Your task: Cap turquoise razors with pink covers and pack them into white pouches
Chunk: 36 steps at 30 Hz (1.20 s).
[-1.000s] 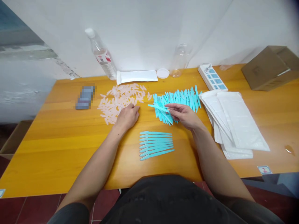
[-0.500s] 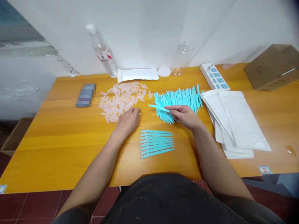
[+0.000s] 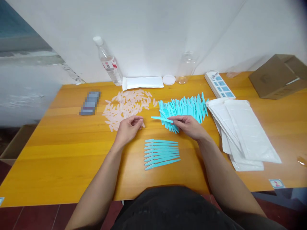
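Your right hand pinches one turquoise stick by its end. The stick lies level, left to right, tip pointing at your left hand, which is close by. The left hand's fingers curl shut, seemingly on a pink cap at the edge of the pink pile. Nearer you lies a row of sticks. The cardboard box hides its contents.

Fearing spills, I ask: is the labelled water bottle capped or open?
Capped: a white cap sits on the water bottle neck.
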Tool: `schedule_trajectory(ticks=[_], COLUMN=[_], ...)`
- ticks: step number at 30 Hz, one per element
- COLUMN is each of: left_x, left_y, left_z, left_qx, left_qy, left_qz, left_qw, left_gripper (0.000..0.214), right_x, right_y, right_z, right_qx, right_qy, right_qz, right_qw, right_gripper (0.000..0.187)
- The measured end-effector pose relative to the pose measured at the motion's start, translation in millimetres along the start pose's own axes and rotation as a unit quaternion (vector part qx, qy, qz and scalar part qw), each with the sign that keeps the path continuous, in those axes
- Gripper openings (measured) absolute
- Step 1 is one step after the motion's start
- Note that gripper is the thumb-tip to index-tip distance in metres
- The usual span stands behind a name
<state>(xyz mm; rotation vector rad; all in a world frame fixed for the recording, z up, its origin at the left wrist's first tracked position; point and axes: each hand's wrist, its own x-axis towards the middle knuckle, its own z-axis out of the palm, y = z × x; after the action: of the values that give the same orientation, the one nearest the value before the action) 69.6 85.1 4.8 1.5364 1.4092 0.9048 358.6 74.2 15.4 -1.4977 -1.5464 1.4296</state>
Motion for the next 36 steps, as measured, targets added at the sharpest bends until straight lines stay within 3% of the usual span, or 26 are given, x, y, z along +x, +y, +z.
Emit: schedule_trajectory(ticks=[3, 6, 13, 20, 24, 27, 30, 32, 36], left_x=[-5, -9, -13, -12, -15, -19, -24, -26, -27], left_y=[-1, 2, 4, 2, 4, 6, 5, 4, 5], left_z=[3.9, 10.1, 22.7, 7.1, 12.5, 18.1, 13.2, 6.2, -1.6], left_qx=[-0.21, -0.285, -0.263, -0.254, -0.244, -0.199, -0.069, 0.023, 0.151], left_qy=[0.064, 0.101, 0.058, 0.097, 0.052, 0.012, -0.071, -0.114, -0.141], left_qz=[-0.1, -0.134, -0.13, -0.12, -0.117, -0.114, -0.079, -0.028, 0.1], left_qw=[0.97, 0.944, 0.954, 0.955, 0.961, 0.973, 0.992, 0.993, 0.973], left_gripper=[0.039, 0.044, 0.043, 0.041, 0.038, 0.036, 0.032, 0.028, 0.019], right_x=[-1, -1, 0, -1, -1, -3, -9, -14, -21], right_y=[-3, -5, -8, -10, -12, -13, -15, -19, -28], right_z=[3, 5, 9, 9, 11, 15, 20, 25, 32], right_qx=[-0.006, -0.005, -0.003, -0.025, -0.049, -0.075, -0.135, -0.203, -0.329], right_qy=[-0.024, -0.031, -0.04, -0.032, -0.043, -0.043, -0.062, -0.072, -0.06], right_qz=[-0.015, -0.021, -0.029, -0.047, -0.07, -0.102, -0.102, -0.099, -0.103], right_qw=[1.0, 0.999, 0.999, 0.998, 0.995, 0.991, 0.984, 0.972, 0.937], right_gripper=[0.047, 0.046, 0.039, 0.037, 0.035, 0.032, 0.028, 0.023, 0.021])
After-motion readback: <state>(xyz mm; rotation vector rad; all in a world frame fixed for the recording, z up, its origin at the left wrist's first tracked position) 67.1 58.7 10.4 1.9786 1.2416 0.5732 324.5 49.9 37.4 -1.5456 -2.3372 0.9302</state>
